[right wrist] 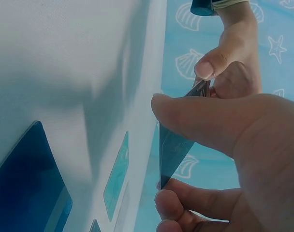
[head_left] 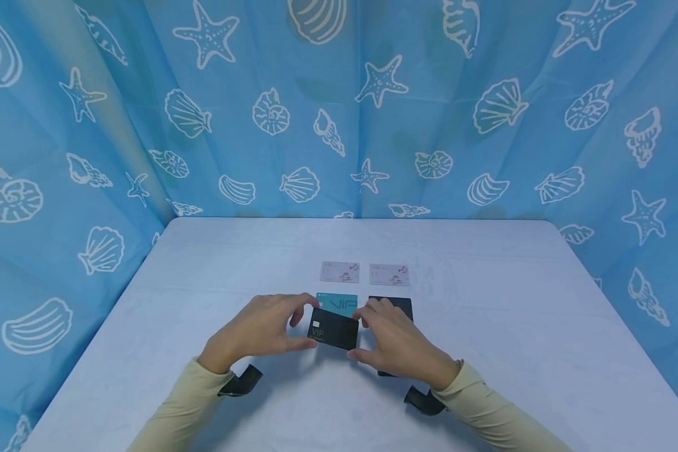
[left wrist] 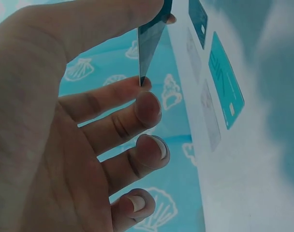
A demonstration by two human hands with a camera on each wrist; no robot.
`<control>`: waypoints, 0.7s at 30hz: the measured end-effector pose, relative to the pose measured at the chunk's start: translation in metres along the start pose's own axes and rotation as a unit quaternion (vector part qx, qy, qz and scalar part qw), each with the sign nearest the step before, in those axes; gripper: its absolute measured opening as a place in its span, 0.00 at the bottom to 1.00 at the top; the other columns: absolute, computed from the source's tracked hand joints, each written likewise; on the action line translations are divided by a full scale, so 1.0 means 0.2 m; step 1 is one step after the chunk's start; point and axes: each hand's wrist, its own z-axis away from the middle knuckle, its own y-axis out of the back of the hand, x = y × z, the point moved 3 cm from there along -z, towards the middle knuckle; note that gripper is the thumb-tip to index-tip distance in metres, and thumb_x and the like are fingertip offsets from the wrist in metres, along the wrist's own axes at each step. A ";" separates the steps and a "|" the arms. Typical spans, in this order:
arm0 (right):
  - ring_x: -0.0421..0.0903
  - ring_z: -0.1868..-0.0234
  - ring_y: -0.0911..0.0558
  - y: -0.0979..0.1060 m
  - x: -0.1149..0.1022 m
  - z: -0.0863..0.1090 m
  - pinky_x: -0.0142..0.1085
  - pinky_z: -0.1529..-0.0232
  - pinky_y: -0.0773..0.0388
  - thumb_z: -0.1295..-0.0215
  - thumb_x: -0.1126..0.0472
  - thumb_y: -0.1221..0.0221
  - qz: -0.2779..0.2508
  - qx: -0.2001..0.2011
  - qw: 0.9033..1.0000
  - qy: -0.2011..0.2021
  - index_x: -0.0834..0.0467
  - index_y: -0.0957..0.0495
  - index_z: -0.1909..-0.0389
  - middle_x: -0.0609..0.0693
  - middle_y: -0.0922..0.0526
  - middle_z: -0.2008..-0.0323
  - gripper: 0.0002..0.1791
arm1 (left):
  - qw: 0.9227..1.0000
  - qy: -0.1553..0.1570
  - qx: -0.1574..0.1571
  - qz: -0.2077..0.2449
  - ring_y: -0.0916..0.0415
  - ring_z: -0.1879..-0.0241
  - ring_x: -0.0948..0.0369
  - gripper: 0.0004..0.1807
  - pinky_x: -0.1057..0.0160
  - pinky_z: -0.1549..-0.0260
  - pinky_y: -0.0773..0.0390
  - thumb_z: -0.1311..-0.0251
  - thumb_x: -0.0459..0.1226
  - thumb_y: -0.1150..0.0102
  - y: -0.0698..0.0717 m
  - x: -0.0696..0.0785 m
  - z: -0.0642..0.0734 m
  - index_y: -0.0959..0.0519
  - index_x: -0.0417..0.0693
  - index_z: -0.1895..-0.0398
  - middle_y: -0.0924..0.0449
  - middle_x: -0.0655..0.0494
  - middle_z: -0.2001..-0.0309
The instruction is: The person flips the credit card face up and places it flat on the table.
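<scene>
A black VIP card [head_left: 333,329] with a chip is held above the table, tilted, between both hands. My left hand [head_left: 265,326] pinches its left end between thumb and index finger; in the left wrist view the other fingers [left wrist: 149,108] are spread apart from it. The right hand [head_left: 398,342] grips the right end, thumb on the lower edge and fingertips on the upper. Just behind the held card lies a teal VIP card [head_left: 337,302]. A black card [head_left: 402,306] lies partly hidden behind the right hand.
Two pale VIP cards [head_left: 339,272] lie side by side farther back on the white table [head_left: 237,257]. Under the right hand is a dark flat rectangular item [right wrist: 31,183], mostly covered in the head view. A blue shell-patterned curtain [head_left: 316,125] hangs around the table.
</scene>
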 end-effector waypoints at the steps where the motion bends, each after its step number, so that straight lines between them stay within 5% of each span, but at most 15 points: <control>1: 0.44 0.58 0.30 0.00 0.00 0.00 0.41 0.56 0.31 0.47 0.46 0.22 0.001 0.000 1.000 0.000 0.57 0.18 0.46 0.48 0.22 0.61 0.31 | 1.000 0.000 -0.002 0.000 0.39 0.80 0.69 0.34 0.69 0.79 0.40 0.47 0.56 0.24 0.00 0.00 0.00 0.21 0.54 0.40 0.24 0.61 0.74; 21: 0.43 0.59 0.31 -0.04 0.01 -0.01 0.40 0.58 0.31 0.48 0.45 0.22 0.014 -0.018 1.000 -0.011 0.57 0.17 0.45 0.46 0.22 0.62 0.32 | 0.999 0.010 -0.032 -0.025 0.36 0.80 0.68 0.31 0.68 0.78 0.37 0.47 0.56 0.24 -0.06 -0.01 -0.02 0.19 0.53 0.43 0.30 0.66 0.77</control>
